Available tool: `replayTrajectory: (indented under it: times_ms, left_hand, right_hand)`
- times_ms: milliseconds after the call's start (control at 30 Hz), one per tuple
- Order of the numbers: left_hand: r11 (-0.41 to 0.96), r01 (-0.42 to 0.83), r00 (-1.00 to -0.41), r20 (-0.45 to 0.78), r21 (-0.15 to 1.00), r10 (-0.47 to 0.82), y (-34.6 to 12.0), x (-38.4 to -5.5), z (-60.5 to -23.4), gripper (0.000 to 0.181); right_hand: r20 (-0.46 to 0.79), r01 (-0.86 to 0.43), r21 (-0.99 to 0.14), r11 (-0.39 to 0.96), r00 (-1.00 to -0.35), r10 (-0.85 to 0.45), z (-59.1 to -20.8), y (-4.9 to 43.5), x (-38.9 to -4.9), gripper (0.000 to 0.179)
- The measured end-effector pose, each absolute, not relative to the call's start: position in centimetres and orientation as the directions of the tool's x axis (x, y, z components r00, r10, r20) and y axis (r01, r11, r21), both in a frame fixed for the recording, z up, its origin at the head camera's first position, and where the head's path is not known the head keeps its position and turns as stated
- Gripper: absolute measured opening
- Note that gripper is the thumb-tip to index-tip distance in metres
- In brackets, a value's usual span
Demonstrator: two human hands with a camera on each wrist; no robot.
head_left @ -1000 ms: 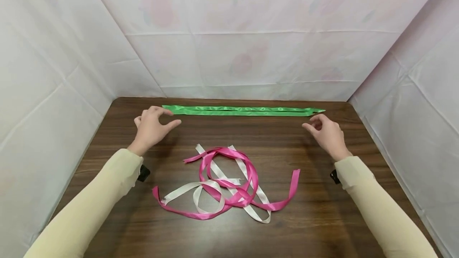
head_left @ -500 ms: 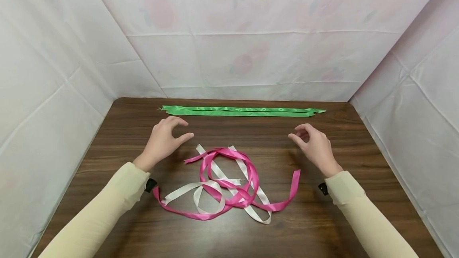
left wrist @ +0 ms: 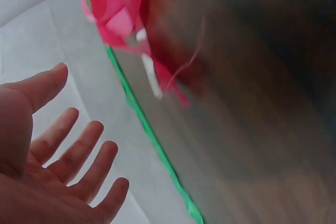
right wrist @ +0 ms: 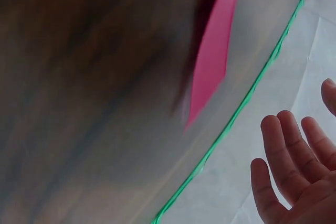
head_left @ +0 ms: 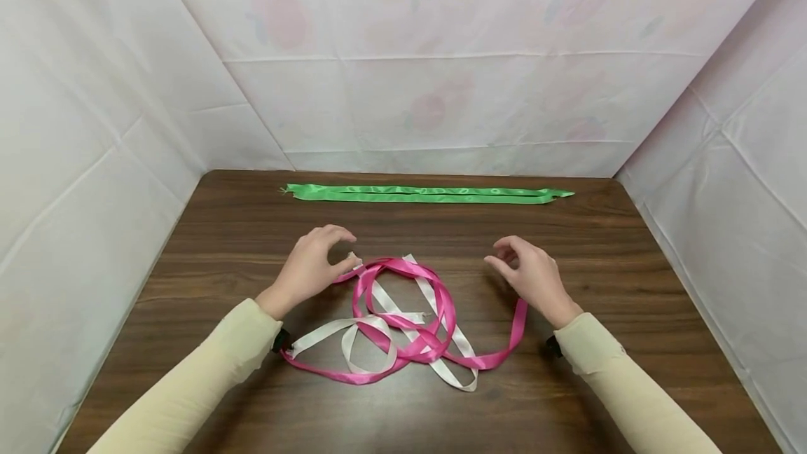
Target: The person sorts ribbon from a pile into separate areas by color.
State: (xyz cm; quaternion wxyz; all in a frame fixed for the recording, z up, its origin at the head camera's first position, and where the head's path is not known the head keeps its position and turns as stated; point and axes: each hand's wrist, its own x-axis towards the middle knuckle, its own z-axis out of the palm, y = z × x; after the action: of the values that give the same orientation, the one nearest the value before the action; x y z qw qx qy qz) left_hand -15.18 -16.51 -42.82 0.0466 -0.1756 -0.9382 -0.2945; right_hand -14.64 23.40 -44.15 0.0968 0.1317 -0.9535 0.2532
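My left hand (head_left: 310, 268) hovers at the left of the ribbon tangle, thumb and fingers spread apart, holding nothing. In the head view its thumb overlaps the upper-left ends of the pink ribbon (head_left: 441, 300) and white ribbon (head_left: 458, 338). The pink ribbon lies in loose loops over and around the white one. My right hand (head_left: 528, 275) is above the pink ribbon's right end, fingers loosely bent and nothing in them. Both wrist views show relaxed, parted fingers, with the pink ribbon (right wrist: 212, 56) beyond the right hand.
A green ribbon (head_left: 416, 195), doubled into two parallel strips, stretches along the far edge of the brown wooden table (head_left: 403, 426). White cloth walls (head_left: 403, 104) with faint printed flowers rise behind and at both sides.
Both hands have drawn back from the green ribbon's two ends, moving nearer and inward to the pink and white tangle. The ribbons lie as before.
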Motion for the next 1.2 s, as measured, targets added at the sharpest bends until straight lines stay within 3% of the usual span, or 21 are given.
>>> replayTrajectory:
  times_ms: [467,900,1200]
  left_hand:
    - [0.753,0.490,-0.870,0.193,0.439,0.454,-13.2,-14.8,-44.1,0.040]
    - [0.706,0.557,-0.819,0.147,0.439,0.555,-11.4,-15.7,-43.9,0.044]
    - [0.719,0.564,-0.805,0.077,0.406,0.588,-10.8,-15.5,-44.2,0.039]
  right_hand:
    - [0.252,-0.413,-0.418,0.809,-0.908,-0.334,-44.9,20.1,-13.3,0.035]
    - [0.145,-0.446,-0.381,0.810,-0.894,-0.424,-45.1,17.5,-13.1,0.042]
    - [0.087,-0.483,-0.347,0.804,-0.870,-0.486,-45.3,16.1,-12.9,0.030]
